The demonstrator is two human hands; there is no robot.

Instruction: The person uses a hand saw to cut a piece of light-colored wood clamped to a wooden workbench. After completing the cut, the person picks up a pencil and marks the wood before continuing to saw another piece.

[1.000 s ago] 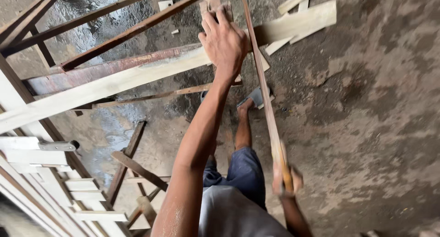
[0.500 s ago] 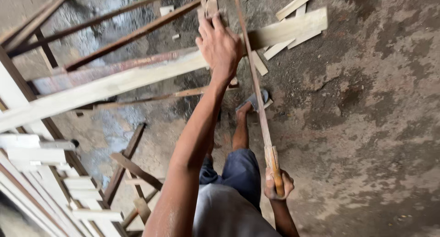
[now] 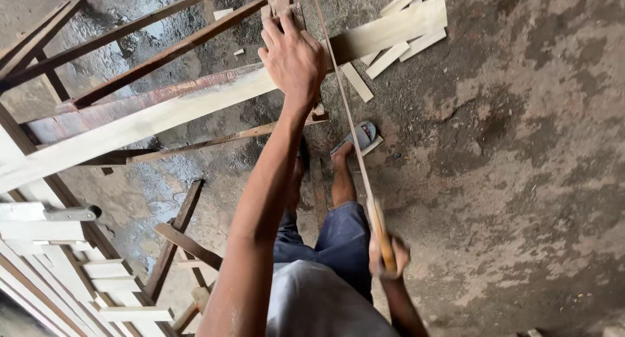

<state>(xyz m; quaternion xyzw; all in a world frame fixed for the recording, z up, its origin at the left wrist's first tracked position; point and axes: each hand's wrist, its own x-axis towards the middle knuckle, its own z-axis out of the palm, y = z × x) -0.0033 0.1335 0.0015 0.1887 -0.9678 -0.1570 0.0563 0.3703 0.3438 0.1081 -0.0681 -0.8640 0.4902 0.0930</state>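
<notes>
The long pale plank lay flat across a rusty metal frame, running from the lower left up toward the upper right, where its far end stuck out over the concrete floor. The left hand pressed down on it with fingers spread and flat, clamped on nothing, only pinning the board to the frame. Just to the right of that hand, the thin blade of a handsaw crossed the plank on edge. The right hand was closed tight around the saw's wooden handle, low near the person's hip.

The plank looked stiff and fairly light, dry sawn wood with a smooth face, likely to slide or chatter on the metal unless held down hard close to the cut. The overhanging end seemed free to sag or snap off as the cut deepened. The saw blade looked thin and springy, so it would bend if pushed off line; the handle was the only sound place to hold it.

Short offcuts lay under the far end. A foot in a grey sandal stood below the frame, and white slatted pieces leaned at the lower left.
</notes>
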